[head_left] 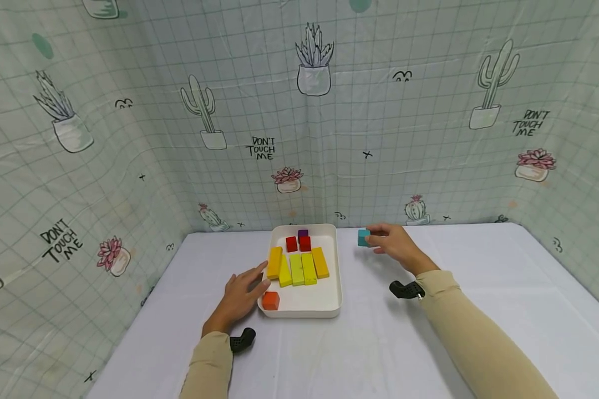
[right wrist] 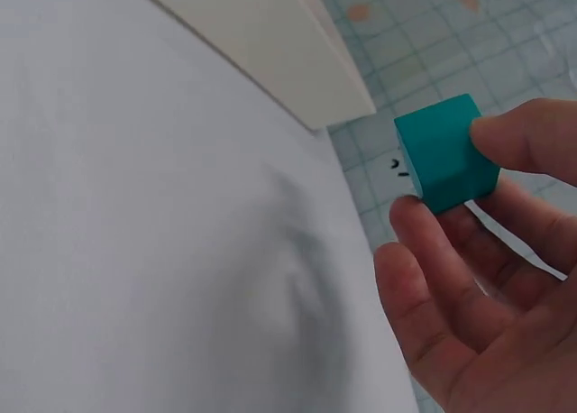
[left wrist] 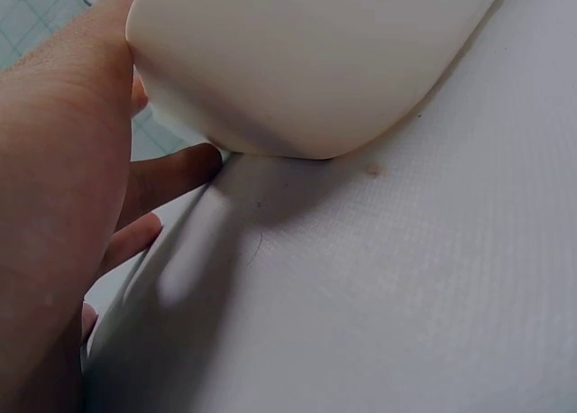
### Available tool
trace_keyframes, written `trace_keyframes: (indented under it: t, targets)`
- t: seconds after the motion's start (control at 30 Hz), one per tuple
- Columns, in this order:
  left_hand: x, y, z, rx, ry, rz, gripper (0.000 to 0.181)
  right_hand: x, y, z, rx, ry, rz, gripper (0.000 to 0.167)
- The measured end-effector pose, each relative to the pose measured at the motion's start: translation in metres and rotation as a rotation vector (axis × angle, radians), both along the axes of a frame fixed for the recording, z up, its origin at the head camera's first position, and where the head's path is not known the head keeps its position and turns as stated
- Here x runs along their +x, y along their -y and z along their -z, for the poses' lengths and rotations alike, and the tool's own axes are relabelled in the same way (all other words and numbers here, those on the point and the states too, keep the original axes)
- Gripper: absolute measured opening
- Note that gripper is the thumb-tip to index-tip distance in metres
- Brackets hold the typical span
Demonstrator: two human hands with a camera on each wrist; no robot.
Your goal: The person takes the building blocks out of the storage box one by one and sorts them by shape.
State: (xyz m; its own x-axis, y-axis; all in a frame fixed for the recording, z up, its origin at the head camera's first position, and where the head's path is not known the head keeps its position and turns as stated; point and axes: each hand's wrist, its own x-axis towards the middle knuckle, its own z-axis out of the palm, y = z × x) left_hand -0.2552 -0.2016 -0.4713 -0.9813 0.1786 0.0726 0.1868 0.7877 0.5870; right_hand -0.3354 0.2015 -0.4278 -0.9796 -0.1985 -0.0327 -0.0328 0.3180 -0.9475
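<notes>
A teal cube (head_left: pixel 363 238) is pinched between the thumb and fingers of my right hand (head_left: pixel 394 244), to the right of the white tray (head_left: pixel 304 304). In the right wrist view the cube (right wrist: pixel 447 151) hangs above the table, the thumb of my right hand (right wrist: pixel 487 278) on one side. My left hand (head_left: pixel 240 295) lies at the tray's left side, fingers extended along the rim. In the left wrist view that hand (left wrist: pixel 63 188) has its fingers beside the tray's outer wall (left wrist: pixel 297 61); whether it presses the wall cannot be told.
Inside the tray are several yellow and yellow-green blocks (head_left: pixel 297 269), two red cubes (head_left: pixel 291 244), a purple cube (head_left: pixel 303 233) behind them, and an orange cube (head_left: pixel 271 301) at the near left corner. A patterned cloth (head_left: pixel 259 183) stands behind the white table (head_left: pixel 299 354).
</notes>
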Motion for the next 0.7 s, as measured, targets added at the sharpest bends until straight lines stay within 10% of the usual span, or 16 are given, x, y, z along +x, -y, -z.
trace_keyframes:
  t: [0.7]
  targets:
    - [0.002, -0.002, -0.003, 0.001, 0.012, -0.004, 0.06, -0.015, -0.011, 0.024, 0.194, 0.064, 0.046, 0.051]
